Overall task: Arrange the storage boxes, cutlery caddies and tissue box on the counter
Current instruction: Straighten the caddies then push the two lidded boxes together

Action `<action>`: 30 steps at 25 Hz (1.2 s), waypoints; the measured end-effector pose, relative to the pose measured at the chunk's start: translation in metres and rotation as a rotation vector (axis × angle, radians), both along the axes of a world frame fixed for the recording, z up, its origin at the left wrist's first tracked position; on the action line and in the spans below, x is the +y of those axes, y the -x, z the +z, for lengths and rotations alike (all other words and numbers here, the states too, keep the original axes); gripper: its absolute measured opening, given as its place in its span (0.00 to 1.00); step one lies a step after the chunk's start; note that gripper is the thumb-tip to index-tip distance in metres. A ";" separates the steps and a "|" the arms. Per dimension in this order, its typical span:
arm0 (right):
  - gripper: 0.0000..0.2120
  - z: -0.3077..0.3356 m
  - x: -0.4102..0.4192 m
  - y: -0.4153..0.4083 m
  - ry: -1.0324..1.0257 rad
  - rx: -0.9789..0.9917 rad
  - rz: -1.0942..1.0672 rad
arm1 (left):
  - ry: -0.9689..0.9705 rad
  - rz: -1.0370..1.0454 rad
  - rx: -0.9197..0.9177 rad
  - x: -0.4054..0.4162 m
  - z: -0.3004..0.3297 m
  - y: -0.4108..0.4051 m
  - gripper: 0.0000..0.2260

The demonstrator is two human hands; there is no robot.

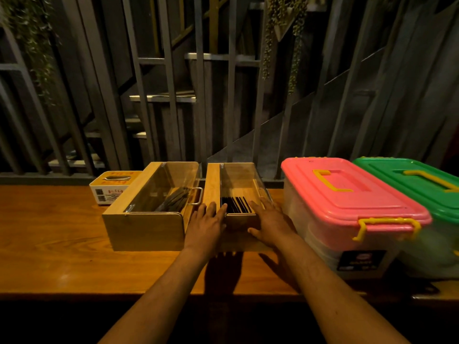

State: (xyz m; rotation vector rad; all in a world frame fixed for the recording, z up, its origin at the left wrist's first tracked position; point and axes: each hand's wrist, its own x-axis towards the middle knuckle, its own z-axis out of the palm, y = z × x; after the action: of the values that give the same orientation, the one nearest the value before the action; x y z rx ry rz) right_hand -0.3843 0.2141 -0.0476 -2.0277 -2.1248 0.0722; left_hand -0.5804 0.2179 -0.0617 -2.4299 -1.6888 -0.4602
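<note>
Both forearms reach up from the bottom of the frame toward the centre, where the hands frame the second cutlery caddy (pixel 237 194), a wooden box with a clear lid and dark cutlery inside. The left hand (pixel 207 225) lies palm down against the caddy's left side, its fingers (pixel 218 210) stretched flat and together, pointing away from the camera. The right hand (pixel 270 225) rests on the caddy's right near corner, its fingers (pixel 260 207) extended along the lid edge and the thumb spread across the near face. Both hands press flat rather than curl around anything.

The first cutlery caddy (pixel 149 214) sits just to the left, angled, with a metal handle on its lid. Behind its far left corner stands the tissue box (pixel 111 187), white with orange writing too blurred to read. At the right of the frame, the pink-lidded storage box (pixel 347 192) with yellow clips stands beside the caddy; a dark label on its front cannot be read. The green-lidded storage box (pixel 422 180) touches it at the far right edge. All rest on the wooden table (pixel 49 232).
</note>
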 end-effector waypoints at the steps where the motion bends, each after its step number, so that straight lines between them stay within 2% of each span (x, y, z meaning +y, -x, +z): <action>1: 0.37 0.006 -0.007 -0.001 -0.027 0.015 0.009 | -0.002 0.007 -0.010 -0.003 0.002 -0.001 0.25; 4: 0.28 0.033 -0.029 -0.006 -0.246 0.086 0.069 | -0.085 0.001 -0.059 -0.017 0.019 -0.009 0.25; 7: 0.23 0.069 -0.045 -0.020 -0.488 0.138 0.097 | -0.207 -0.029 -0.129 -0.033 0.051 -0.025 0.26; 11: 0.21 0.099 -0.067 -0.076 -0.599 0.161 0.046 | -0.322 -0.061 -0.243 -0.063 0.085 -0.078 0.24; 17: 0.20 0.090 -0.109 -0.200 -0.509 0.163 0.028 | -0.290 -0.107 -0.245 -0.106 0.087 -0.199 0.25; 21: 0.26 0.068 -0.123 -0.273 -0.335 0.131 -0.010 | -0.182 -0.084 -0.150 -0.120 0.065 -0.267 0.26; 25: 0.34 0.053 -0.117 -0.283 -0.266 0.102 0.113 | -0.212 -0.011 -0.159 -0.120 0.056 -0.275 0.25; 30: 0.42 0.056 -0.109 -0.293 -0.220 0.095 0.231 | -0.218 -0.028 -0.166 -0.113 0.055 -0.272 0.23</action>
State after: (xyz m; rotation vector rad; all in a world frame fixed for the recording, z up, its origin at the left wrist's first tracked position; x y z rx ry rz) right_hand -0.0913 0.1054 0.0081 -1.6223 -2.1904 -0.0292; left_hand -0.3081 0.1049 -0.0065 -2.3157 -1.5706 -0.8244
